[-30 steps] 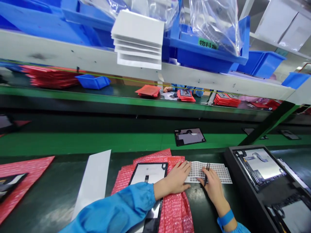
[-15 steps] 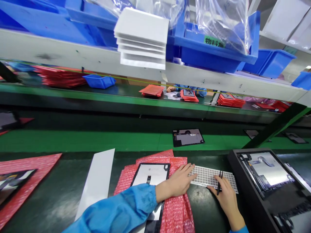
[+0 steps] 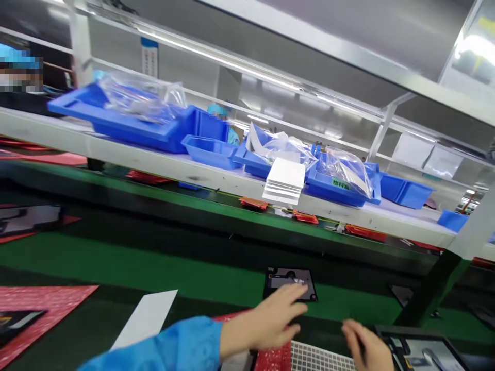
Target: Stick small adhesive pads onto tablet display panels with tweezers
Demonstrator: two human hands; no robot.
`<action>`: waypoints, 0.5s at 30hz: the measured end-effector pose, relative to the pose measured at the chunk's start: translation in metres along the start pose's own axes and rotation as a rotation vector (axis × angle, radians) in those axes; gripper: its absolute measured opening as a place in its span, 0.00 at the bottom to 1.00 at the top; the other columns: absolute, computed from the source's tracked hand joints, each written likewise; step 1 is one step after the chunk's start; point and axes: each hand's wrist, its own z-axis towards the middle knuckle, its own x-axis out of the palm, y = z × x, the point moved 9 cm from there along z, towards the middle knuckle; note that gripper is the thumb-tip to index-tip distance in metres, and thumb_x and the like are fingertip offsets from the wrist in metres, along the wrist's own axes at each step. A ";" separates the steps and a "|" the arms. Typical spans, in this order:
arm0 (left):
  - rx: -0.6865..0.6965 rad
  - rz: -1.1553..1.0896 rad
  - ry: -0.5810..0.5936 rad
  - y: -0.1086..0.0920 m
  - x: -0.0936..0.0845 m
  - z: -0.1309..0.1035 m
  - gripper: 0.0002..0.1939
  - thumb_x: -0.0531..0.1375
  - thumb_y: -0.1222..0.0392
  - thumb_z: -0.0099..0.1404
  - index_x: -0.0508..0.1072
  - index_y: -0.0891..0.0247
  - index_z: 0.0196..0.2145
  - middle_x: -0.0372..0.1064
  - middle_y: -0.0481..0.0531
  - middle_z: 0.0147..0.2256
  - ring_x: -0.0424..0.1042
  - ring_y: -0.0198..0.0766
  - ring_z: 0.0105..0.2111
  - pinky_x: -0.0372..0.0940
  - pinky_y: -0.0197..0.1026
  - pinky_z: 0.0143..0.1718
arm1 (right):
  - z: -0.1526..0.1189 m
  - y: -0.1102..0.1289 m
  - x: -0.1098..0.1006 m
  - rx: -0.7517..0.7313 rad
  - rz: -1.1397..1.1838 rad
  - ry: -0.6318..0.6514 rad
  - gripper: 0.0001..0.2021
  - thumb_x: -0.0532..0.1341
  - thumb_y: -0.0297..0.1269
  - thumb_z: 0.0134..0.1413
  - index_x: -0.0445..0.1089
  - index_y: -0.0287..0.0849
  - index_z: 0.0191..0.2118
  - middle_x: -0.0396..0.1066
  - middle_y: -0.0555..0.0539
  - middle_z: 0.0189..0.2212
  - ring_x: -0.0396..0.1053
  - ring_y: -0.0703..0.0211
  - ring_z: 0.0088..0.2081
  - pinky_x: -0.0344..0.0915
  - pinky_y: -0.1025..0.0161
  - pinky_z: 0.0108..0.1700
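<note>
My left hand [image 3: 273, 317] is raised over the red bubble wrap [image 3: 273, 359], its fingers spread and pointing right, with nothing visible in them. Below and right of it lies a white sheet with a grid of small squares [image 3: 319, 358], partly cut off by the lower edge. My right hand [image 3: 369, 348] is blurred, to the right of this sheet, with its fingers bent round the dark tweezers [image 3: 362, 348], which barely show. Under my left forearm only a sliver of a tablet screen panel shows. Another dark screen panel [image 3: 279, 280] lies beyond my left fingertips.
A dark tray [image 3: 386, 330] with a screen panel stands at right. White card [image 3: 149, 317] and red bubble wrap with a panel [image 3: 58, 309] lie left. Overhead, a white shelf [image 3: 232, 181] carries blue bins [image 3: 135, 131] and hanging white sheets [image 3: 285, 175]. Other people are beyond.
The view has tilted up, so the bench sits lower in the picture. My left hand has come off the grid sheet's edge and my right hand has moved away from the sheet.
</note>
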 end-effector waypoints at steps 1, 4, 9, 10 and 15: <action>0.001 0.011 -0.088 0.006 -0.038 0.009 0.14 0.63 0.57 0.72 0.79 0.61 0.53 0.72 0.65 0.64 0.73 0.55 0.63 0.72 0.54 0.62 | 0.034 0.000 -0.017 0.052 0.006 0.009 0.19 0.54 0.46 0.78 0.81 0.53 0.58 0.83 0.47 0.32 0.83 0.51 0.29 0.80 0.61 0.33; 0.003 0.072 -0.345 0.015 -0.156 0.025 0.11 0.54 0.63 0.77 0.77 0.62 0.43 0.79 0.57 0.42 0.78 0.43 0.42 0.73 0.46 0.47 | 0.146 0.035 -0.076 -0.005 0.024 -0.038 0.22 0.51 0.39 0.77 0.74 0.49 0.68 0.80 0.41 0.50 0.81 0.46 0.50 0.78 0.53 0.50; 0.089 0.217 -0.591 -0.001 -0.282 0.015 0.08 0.55 0.66 0.76 0.74 0.62 0.39 0.74 0.50 0.32 0.71 0.36 0.30 0.66 0.39 0.33 | 0.307 0.092 -0.127 -0.152 -0.115 -0.166 0.24 0.49 0.30 0.72 0.73 0.34 0.65 0.75 0.32 0.58 0.78 0.40 0.53 0.74 0.46 0.54; 0.112 0.250 -0.606 -0.003 -0.292 0.011 0.08 0.56 0.66 0.75 0.73 0.62 0.38 0.74 0.49 0.31 0.70 0.36 0.30 0.65 0.39 0.33 | 0.333 0.090 -0.122 -0.114 -0.208 -0.111 0.23 0.51 0.30 0.70 0.75 0.36 0.63 0.77 0.33 0.57 0.79 0.39 0.51 0.74 0.46 0.51; 0.182 0.422 -0.619 -0.002 -0.301 -0.002 0.06 0.59 0.65 0.74 0.74 0.62 0.37 0.73 0.50 0.31 0.70 0.38 0.30 0.66 0.41 0.33 | 0.415 0.043 -0.090 0.146 -0.553 0.252 0.18 0.60 0.41 0.71 0.81 0.39 0.57 0.82 0.32 0.47 0.80 0.33 0.46 0.72 0.45 0.44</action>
